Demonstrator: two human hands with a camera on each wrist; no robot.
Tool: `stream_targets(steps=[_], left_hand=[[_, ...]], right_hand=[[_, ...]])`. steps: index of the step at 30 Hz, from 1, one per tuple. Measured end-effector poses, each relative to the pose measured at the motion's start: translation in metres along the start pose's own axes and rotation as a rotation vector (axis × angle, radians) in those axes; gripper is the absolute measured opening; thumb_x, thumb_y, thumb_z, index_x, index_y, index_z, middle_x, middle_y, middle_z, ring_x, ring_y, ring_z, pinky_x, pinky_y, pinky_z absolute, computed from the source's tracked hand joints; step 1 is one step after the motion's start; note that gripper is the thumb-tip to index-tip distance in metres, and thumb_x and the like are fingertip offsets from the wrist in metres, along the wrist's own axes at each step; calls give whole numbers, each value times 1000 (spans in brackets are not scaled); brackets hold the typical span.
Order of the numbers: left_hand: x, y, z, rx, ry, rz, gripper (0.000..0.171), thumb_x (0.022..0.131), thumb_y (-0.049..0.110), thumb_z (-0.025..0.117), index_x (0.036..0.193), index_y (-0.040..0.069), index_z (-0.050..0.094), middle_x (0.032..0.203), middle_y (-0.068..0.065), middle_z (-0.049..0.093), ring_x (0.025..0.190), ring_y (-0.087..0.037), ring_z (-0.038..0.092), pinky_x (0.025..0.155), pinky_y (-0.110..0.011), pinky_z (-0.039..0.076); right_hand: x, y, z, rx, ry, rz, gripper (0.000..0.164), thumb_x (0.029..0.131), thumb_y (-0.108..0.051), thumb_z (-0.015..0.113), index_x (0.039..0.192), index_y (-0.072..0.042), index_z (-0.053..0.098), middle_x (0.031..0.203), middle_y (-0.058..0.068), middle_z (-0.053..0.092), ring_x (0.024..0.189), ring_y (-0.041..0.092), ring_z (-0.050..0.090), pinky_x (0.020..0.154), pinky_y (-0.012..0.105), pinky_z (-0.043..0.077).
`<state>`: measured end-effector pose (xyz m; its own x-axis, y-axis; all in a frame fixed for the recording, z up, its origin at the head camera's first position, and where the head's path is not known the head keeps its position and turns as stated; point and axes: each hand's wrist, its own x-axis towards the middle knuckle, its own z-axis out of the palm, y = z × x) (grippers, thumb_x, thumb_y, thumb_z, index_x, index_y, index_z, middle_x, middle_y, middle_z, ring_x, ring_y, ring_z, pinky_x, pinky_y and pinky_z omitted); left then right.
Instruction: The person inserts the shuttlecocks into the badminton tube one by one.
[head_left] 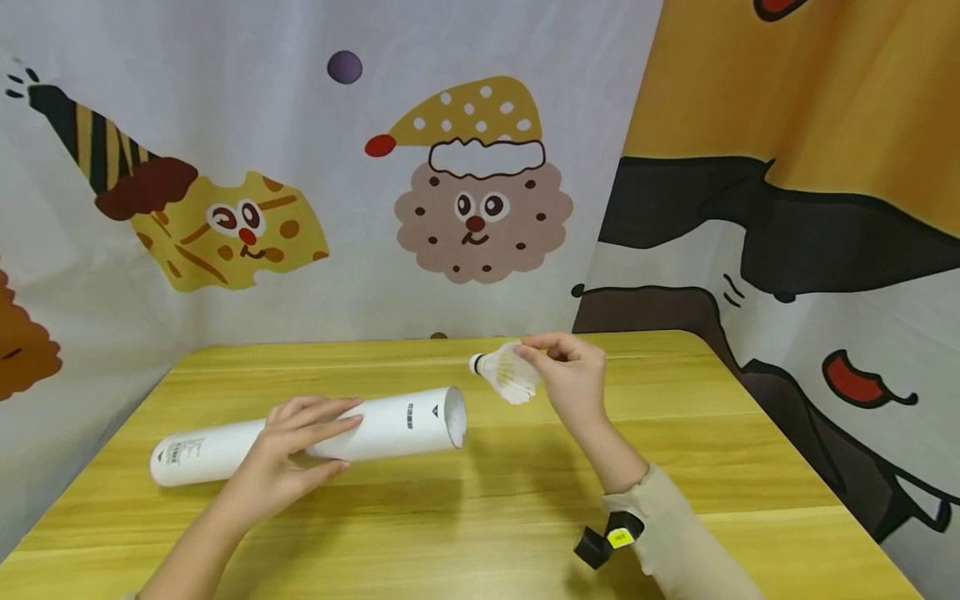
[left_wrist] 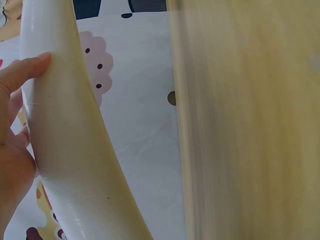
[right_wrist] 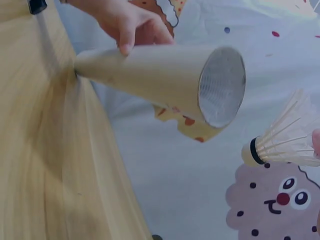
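My left hand (head_left: 300,446) grips a long white shuttlecock tube (head_left: 397,425) around its middle, thumb on the near side and fingers over the top. The tube's uncapped end faces right and is raised, while its far-left end is lower, near the table. Between thumb and fingertips, my right hand (head_left: 570,375) pinches a white feather shuttlecock (head_left: 510,372) by its skirt. Its cork points left toward the tube mouth, a short gap apart. In the right wrist view, the shuttlecock (right_wrist: 285,135) shows a black band at the cork, and the tube's opening (right_wrist: 222,87) looks hollow.
A wooden table (head_left: 420,542) lies under both hands. Behind it hangs a pale curtain (head_left: 300,108) printed with cartoon food figures. A black device with a yellow label (head_left: 621,533) sits at the right sleeve (head_left: 675,525).
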<state>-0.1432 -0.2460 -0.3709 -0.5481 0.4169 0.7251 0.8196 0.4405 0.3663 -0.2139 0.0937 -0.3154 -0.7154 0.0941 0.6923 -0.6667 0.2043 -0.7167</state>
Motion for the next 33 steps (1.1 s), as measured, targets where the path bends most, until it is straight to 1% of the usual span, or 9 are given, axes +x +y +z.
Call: stream_targets(steps=[2, 5, 9, 14, 21, 23, 26, 29, 33], left_hand=[[0, 0, 1, 0, 4, 1, 47, 78, 31, 76, 119, 9, 69, 127, -12, 60, 113, -22, 47, 99, -33, 19], [0, 0, 1, 3, 9, 6, 46, 81, 37, 72, 118, 9, 69, 127, -12, 61, 113, -21, 47, 99, -33, 19], [1, 0, 0, 8, 10, 7, 47, 82, 38, 71, 118, 9, 69, 127, -12, 61, 113, -21, 47, 100, -33, 19], [1, 1, 1, 8, 10, 6, 47, 84, 41, 69, 119, 9, 69, 127, -12, 61, 113, -21, 47, 100, -33, 18], [1, 1, 1, 11, 11, 4, 49, 87, 46, 65, 118, 9, 69, 127, -12, 61, 113, -21, 47, 100, -33, 19], [1, 1, 1, 4, 8, 5, 49, 86, 45, 66, 119, 9, 69, 127, -12, 60, 113, -20, 47, 99, -33, 19], [1, 1, 1, -8, 4, 7, 48, 83, 39, 72, 119, 9, 69, 127, -13, 60, 113, -21, 47, 97, -33, 20], [1, 2, 2, -13, 2, 5, 47, 82, 38, 72, 119, 9, 69, 127, -13, 60, 114, -21, 47, 97, -32, 20], [1, 2, 3, -12, 9, 11, 48, 86, 44, 67, 119, 9, 69, 127, -13, 60, 113, -21, 47, 98, -32, 20]], right_hand=[[-2, -4, -4, 32, -8, 5, 8, 73, 9, 78, 75, 8, 71, 50, 6, 51, 44, 6, 29, 41, 21, 23], [-5, 2, -7, 69, -17, 12, 8, 72, 8, 79, 75, 7, 71, 51, 3, 54, 43, 7, 32, 40, 21, 24], [-9, 6, -11, 118, -36, 19, 9, 72, 6, 80, 74, 6, 71, 55, -1, 59, 45, 7, 37, 42, 20, 27], [-17, 1, -12, 177, -71, 61, 9, 72, 7, 79, 74, 7, 70, 61, -1, 65, 48, 7, 44, 44, 19, 33], [-28, -2, -5, 219, -133, 129, 8, 73, 6, 78, 74, 5, 71, 65, 1, 67, 50, 8, 45, 47, 19, 36], [-31, -1, -2, 241, -155, 132, 8, 73, 8, 78, 74, 2, 72, 66, 1, 67, 50, 8, 45, 47, 19, 36], [-36, 0, 3, 269, -176, 141, 8, 73, 9, 77, 75, 3, 71, 67, 1, 68, 51, 8, 47, 48, 19, 38], [-40, 1, 7, 296, -185, 155, 14, 72, 10, 76, 74, -3, 73, 68, 1, 68, 53, 8, 48, 49, 18, 39], [-43, 1, 9, 297, -198, 170, 16, 73, 10, 77, 74, -6, 74, 70, 1, 69, 54, 8, 50, 50, 18, 40]])
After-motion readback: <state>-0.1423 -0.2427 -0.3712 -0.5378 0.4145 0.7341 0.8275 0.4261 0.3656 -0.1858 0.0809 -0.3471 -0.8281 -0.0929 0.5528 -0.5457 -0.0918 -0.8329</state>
